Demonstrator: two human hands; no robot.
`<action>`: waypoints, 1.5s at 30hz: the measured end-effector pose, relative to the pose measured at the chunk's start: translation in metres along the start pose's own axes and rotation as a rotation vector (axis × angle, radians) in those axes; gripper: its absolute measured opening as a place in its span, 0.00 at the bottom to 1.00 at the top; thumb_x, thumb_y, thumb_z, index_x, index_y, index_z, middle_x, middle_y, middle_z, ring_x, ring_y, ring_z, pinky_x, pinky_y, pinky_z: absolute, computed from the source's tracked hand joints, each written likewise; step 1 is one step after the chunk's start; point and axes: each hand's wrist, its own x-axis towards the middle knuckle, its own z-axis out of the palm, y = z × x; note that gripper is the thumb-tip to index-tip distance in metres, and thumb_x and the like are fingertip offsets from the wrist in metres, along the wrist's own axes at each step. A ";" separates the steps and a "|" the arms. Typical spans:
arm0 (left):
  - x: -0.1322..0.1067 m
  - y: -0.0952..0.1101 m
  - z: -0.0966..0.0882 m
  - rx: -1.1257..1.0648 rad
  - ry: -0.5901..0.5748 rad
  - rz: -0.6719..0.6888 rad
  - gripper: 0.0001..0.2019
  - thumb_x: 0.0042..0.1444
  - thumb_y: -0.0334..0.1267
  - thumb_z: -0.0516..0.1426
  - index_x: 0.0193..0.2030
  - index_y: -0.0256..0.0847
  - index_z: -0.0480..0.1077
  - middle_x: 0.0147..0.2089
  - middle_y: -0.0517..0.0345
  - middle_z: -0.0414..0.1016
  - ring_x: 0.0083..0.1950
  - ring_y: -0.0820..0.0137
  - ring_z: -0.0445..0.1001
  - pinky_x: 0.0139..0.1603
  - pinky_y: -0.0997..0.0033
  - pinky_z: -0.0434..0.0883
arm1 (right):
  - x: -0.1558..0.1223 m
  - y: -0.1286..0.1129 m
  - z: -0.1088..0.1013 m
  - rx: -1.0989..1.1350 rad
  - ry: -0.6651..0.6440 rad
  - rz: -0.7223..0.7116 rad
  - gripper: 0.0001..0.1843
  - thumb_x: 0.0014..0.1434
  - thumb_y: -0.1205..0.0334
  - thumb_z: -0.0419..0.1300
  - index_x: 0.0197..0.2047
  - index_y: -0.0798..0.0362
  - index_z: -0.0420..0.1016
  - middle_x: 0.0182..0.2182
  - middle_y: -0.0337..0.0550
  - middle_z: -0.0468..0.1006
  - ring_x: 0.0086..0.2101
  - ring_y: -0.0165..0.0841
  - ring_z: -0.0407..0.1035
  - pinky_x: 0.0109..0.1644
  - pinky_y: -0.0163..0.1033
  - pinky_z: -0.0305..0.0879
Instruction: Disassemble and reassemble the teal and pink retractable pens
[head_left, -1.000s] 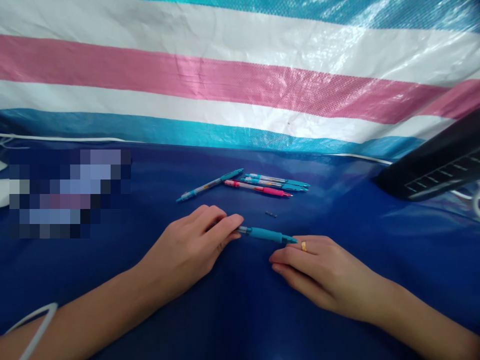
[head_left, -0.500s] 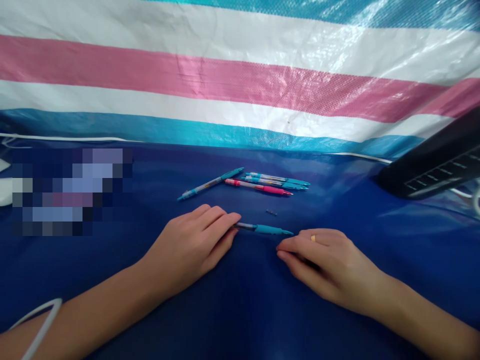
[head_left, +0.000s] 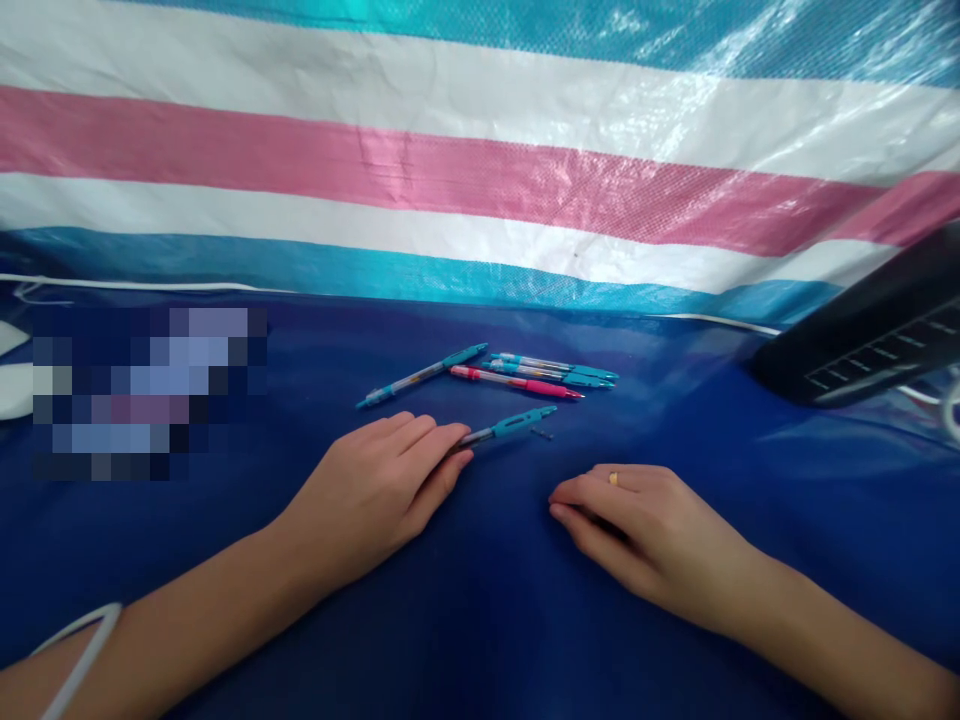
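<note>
Blue table (head_left: pixel 480 620) below, and it's my left hand (head_left: pixel 394 472) pinching the teal pen (head_left: pixel 514 425), long axis slanting forward and rightward, while my right hand (head_left: pixel 645 522) rests curled apart from it, whether gripping anything I can't tell.

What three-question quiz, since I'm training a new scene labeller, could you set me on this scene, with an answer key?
1. True or false: the left hand holds a slim, clear-barrelled plastic pen with a turquoise grip.

2. Which hand wears the gold-coloured finger ring?
A) left hand
B) right hand

3. Fill the gap: of the pens lying on the glossy dark blue surface beyond the hands, just one, a slim clear-barrelled pen, has a ____ grip.

Key: 1. True. 2. B. 3. Pink.
</note>
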 end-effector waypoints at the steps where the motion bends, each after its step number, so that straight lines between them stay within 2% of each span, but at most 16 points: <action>1: 0.000 -0.001 0.000 0.004 -0.016 -0.024 0.16 0.68 0.38 0.46 0.46 0.35 0.73 0.36 0.52 0.76 0.35 0.66 0.75 0.36 0.68 0.71 | 0.000 0.000 0.000 -0.004 0.008 0.012 0.13 0.68 0.63 0.49 0.42 0.52 0.74 0.31 0.42 0.78 0.31 0.31 0.73 0.36 0.35 0.67; 7: -0.002 -0.004 0.000 0.022 -0.094 -0.105 0.19 0.64 0.34 0.43 0.53 0.31 0.70 0.37 0.51 0.73 0.36 0.64 0.74 0.36 0.65 0.71 | 0.002 0.006 -0.001 -0.047 0.067 0.148 0.10 0.67 0.63 0.50 0.46 0.51 0.72 0.34 0.41 0.78 0.32 0.33 0.74 0.36 0.36 0.69; 10: -0.002 -0.004 0.001 0.020 -0.115 -0.120 0.19 0.64 0.33 0.43 0.54 0.31 0.69 0.38 0.51 0.73 0.36 0.64 0.74 0.35 0.65 0.71 | 0.003 0.009 -0.001 -0.076 0.100 0.177 0.12 0.67 0.63 0.50 0.50 0.51 0.70 0.39 0.44 0.76 0.34 0.34 0.73 0.37 0.39 0.71; 14: -0.002 -0.004 0.002 0.059 -0.111 -0.113 0.18 0.63 0.33 0.44 0.52 0.33 0.70 0.40 0.49 0.73 0.39 0.61 0.74 0.38 0.62 0.72 | 0.005 0.010 0.001 -0.155 0.109 0.078 0.16 0.67 0.62 0.51 0.56 0.52 0.68 0.54 0.53 0.69 0.47 0.40 0.68 0.50 0.49 0.69; 17: -0.002 -0.004 0.002 0.141 -0.083 -0.106 0.17 0.63 0.34 0.45 0.51 0.32 0.70 0.40 0.47 0.74 0.39 0.59 0.73 0.40 0.58 0.72 | 0.006 0.009 0.002 -0.222 0.057 0.005 0.18 0.68 0.61 0.51 0.58 0.52 0.68 0.58 0.51 0.67 0.54 0.46 0.62 0.56 0.56 0.64; 22: 0.000 -0.004 -0.001 0.258 -0.086 -0.069 0.15 0.63 0.38 0.47 0.43 0.35 0.73 0.32 0.50 0.73 0.35 0.59 0.73 0.38 0.57 0.72 | 0.007 0.009 0.003 -0.226 0.053 -0.006 0.18 0.69 0.61 0.50 0.58 0.55 0.68 0.56 0.49 0.71 0.55 0.44 0.61 0.57 0.55 0.63; 26: 0.001 -0.004 -0.003 0.304 -0.115 -0.069 0.13 0.63 0.36 0.47 0.37 0.37 0.72 0.32 0.52 0.72 0.35 0.60 0.72 0.38 0.58 0.71 | 0.005 0.013 0.003 -0.204 0.110 0.000 0.16 0.69 0.62 0.49 0.55 0.56 0.71 0.52 0.49 0.74 0.51 0.42 0.66 0.55 0.52 0.65; 31: 0.001 -0.005 -0.006 0.374 -0.156 -0.095 0.10 0.59 0.34 0.47 0.30 0.39 0.67 0.30 0.53 0.69 0.32 0.60 0.71 0.33 0.60 0.68 | 0.004 0.020 0.002 -0.166 0.173 0.062 0.13 0.67 0.64 0.51 0.50 0.54 0.73 0.47 0.48 0.75 0.46 0.39 0.69 0.52 0.48 0.68; 34: 0.001 -0.006 -0.010 0.434 -0.186 -0.117 0.09 0.57 0.35 0.47 0.29 0.40 0.65 0.28 0.54 0.67 0.30 0.60 0.70 0.29 0.61 0.66 | 0.004 0.026 0.003 -0.180 0.232 0.115 0.12 0.67 0.63 0.52 0.48 0.54 0.74 0.50 0.51 0.71 0.50 0.41 0.67 0.53 0.48 0.68; 38: 0.000 -0.008 -0.013 0.470 -0.208 -0.123 0.08 0.55 0.35 0.48 0.27 0.41 0.63 0.27 0.55 0.67 0.29 0.60 0.70 0.26 0.62 0.64 | 0.006 0.034 0.004 -0.255 0.250 0.141 0.16 0.67 0.59 0.52 0.53 0.54 0.73 0.57 0.54 0.65 0.55 0.46 0.62 0.56 0.52 0.65; 41: -0.001 -0.008 -0.013 0.490 -0.214 -0.123 0.07 0.55 0.35 0.48 0.27 0.41 0.63 0.27 0.55 0.67 0.29 0.60 0.70 0.26 0.61 0.65 | 0.007 0.037 0.003 -0.283 0.210 0.134 0.19 0.68 0.56 0.51 0.56 0.54 0.71 0.57 0.54 0.67 0.55 0.46 0.62 0.58 0.53 0.64; 45: -0.001 -0.007 -0.012 0.518 -0.184 -0.131 0.13 0.60 0.41 0.48 0.27 0.41 0.64 0.26 0.54 0.67 0.28 0.60 0.69 0.25 0.61 0.65 | 0.007 0.039 0.002 -0.266 0.190 0.122 0.18 0.68 0.56 0.50 0.55 0.54 0.71 0.55 0.52 0.70 0.53 0.43 0.65 0.57 0.52 0.65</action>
